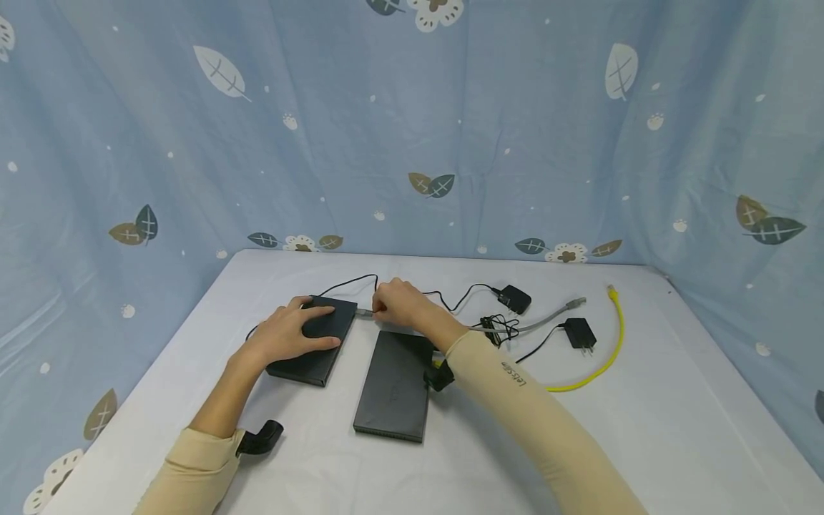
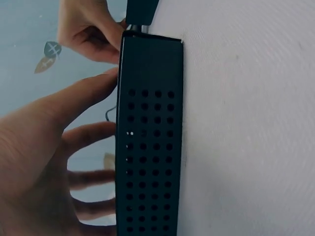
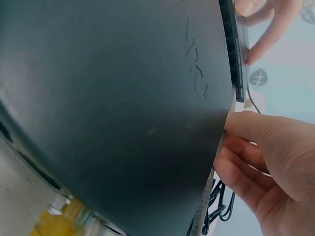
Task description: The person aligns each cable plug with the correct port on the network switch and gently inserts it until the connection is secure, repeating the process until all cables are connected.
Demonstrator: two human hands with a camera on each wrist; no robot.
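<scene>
A flat black network box [image 1: 302,368] lies on the left of the table, with rows of round holes along one side in the left wrist view. My left hand [image 1: 283,333] rests on its top with fingers spread. The grey network cable [image 1: 364,312] meets the box's right edge, and my right hand [image 1: 400,303] pinches it near that end. How deep the plug sits cannot be told. Beside it, under my right wrist, lies a second black network box [image 1: 394,386]. The yellow network cable [image 3: 59,223] reaches this second box's side in the right wrist view.
The yellow cable [image 1: 619,336] curves across the right side. Two black power adapters [image 1: 513,298] lie at the back right, near a bundle of black cord [image 1: 498,325]. The grey cable's free plug [image 1: 576,303] lies between them. A patterned blue curtain [image 1: 360,129] hangs behind the table.
</scene>
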